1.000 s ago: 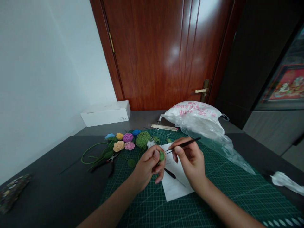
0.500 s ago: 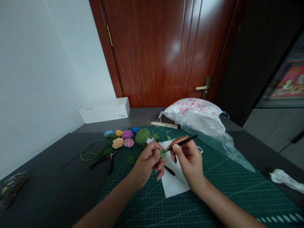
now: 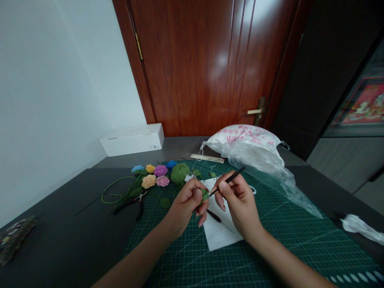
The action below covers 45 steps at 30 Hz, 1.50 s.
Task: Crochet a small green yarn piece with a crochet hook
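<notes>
Between its thumb and fingers, my left hand [image 3: 189,200] pinches a small green crocheted piece [image 3: 204,195]. My right hand [image 3: 237,198] grips slim black tweezers [image 3: 231,177] like a pen, their tip at the right side of the green piece. Below the hands, a white sheet of paper [image 3: 220,236] lies on the green cutting mat [image 3: 180,256]. A dark-handled tool [image 3: 214,216] shows over the paper, its other end hidden near my left fingers. A green crocheted leaf [image 3: 165,203] rests left of my left hand, and a green yarn ball [image 3: 180,173] sits behind it.
Crocheted flowers [image 3: 149,181] with green stems and black-handled pliers [image 3: 139,204] lie at left. Farther back are a white box [image 3: 132,141], a ruler [image 3: 207,158] and a white bag in clear plastic [image 3: 249,140]. A crumpled white wrapper [image 3: 361,228] lies far right.
The tweezers have shifted slightly left and down at their back end, and my right hand has turned a little. My left hand keeps the green piece in nearly the same place.
</notes>
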Each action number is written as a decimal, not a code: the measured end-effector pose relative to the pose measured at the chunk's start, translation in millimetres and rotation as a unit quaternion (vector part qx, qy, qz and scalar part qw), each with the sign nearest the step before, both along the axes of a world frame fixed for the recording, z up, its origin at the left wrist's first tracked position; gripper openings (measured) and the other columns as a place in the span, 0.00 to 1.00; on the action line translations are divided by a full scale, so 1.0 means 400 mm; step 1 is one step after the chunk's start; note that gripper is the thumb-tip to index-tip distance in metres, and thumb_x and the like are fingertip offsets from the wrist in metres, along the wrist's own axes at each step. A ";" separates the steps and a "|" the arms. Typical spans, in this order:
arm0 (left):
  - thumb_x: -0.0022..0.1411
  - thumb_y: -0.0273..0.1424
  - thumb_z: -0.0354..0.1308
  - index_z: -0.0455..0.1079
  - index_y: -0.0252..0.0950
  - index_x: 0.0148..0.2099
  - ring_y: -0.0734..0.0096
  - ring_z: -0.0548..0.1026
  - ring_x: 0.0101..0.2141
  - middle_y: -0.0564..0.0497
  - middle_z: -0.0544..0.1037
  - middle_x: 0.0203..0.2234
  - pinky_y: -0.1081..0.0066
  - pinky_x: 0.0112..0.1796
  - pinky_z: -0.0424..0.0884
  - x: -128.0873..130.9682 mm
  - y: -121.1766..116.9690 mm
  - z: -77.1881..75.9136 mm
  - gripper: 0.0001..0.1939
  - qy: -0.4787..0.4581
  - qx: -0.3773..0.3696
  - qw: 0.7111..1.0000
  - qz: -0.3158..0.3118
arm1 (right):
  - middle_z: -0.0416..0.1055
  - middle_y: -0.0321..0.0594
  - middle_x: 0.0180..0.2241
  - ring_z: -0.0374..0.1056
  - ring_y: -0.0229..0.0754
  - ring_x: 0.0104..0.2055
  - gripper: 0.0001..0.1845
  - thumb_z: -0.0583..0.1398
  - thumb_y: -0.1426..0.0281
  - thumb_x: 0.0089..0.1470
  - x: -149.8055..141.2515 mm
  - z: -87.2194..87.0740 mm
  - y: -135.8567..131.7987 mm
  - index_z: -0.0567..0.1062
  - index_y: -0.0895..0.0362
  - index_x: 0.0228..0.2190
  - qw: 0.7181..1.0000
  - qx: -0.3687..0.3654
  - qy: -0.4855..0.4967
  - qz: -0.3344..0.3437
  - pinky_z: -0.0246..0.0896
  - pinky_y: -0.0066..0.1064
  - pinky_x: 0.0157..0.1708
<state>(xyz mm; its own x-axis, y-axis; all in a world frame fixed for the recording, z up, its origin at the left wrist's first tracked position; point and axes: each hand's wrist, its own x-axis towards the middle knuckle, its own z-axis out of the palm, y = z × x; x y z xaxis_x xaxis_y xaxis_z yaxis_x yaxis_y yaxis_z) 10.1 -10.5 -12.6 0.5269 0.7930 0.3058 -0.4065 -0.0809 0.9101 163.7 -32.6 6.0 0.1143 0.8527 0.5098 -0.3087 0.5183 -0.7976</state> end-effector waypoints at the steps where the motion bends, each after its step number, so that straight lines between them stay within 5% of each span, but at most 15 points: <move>1: 0.72 0.42 0.55 0.63 0.38 0.41 0.79 0.61 0.16 0.59 0.66 0.20 0.80 0.16 0.64 0.000 0.000 0.001 0.12 -0.001 -0.001 1.000 0.002 | 0.65 0.27 0.17 0.57 0.31 0.15 0.13 0.64 0.60 0.62 0.000 0.001 0.001 0.72 0.54 0.30 1.000 -0.001 0.002 0.006 0.54 0.24 0.16; 10: 0.71 0.41 0.57 0.63 0.38 0.41 0.78 0.62 0.18 0.58 0.67 0.21 0.80 0.17 0.66 0.001 -0.004 0.009 0.12 -0.006 -0.006 1.000 0.017 | 0.68 0.29 0.19 0.64 0.35 0.19 0.10 0.63 0.61 0.62 0.001 -0.007 -0.001 0.72 0.53 0.33 0.996 0.020 -0.025 -0.086 0.60 0.26 0.18; 26: 0.72 0.40 0.55 0.63 0.38 0.43 0.78 0.61 0.18 0.58 0.66 0.21 0.80 0.17 0.64 0.001 0.001 0.000 0.10 -0.004 0.006 1.000 0.000 | 0.70 0.30 0.20 0.63 0.34 0.18 0.10 0.63 0.61 0.62 -0.002 -0.012 0.004 0.72 0.53 0.32 0.993 0.025 -0.041 -0.105 0.59 0.26 0.17; 38: 0.72 0.42 0.55 0.63 0.38 0.41 0.78 0.62 0.17 0.58 0.66 0.20 0.79 0.16 0.65 0.003 -0.001 0.003 0.13 0.008 -0.002 1.000 0.008 | 0.72 0.32 0.23 0.62 0.33 0.18 0.11 0.65 0.62 0.61 0.000 -0.006 0.002 0.72 0.54 0.31 0.998 0.011 -0.018 -0.067 0.57 0.26 0.18; 45: 0.70 0.43 0.57 0.63 0.38 0.40 0.78 0.61 0.17 0.59 0.66 0.19 0.79 0.16 0.66 0.006 0.001 0.003 0.14 0.015 -0.011 1.000 0.010 | 0.64 0.27 0.18 0.52 0.30 0.17 0.15 0.69 0.61 0.56 0.006 0.010 0.015 0.70 0.55 0.28 0.983 -0.068 0.144 0.090 0.48 0.22 0.17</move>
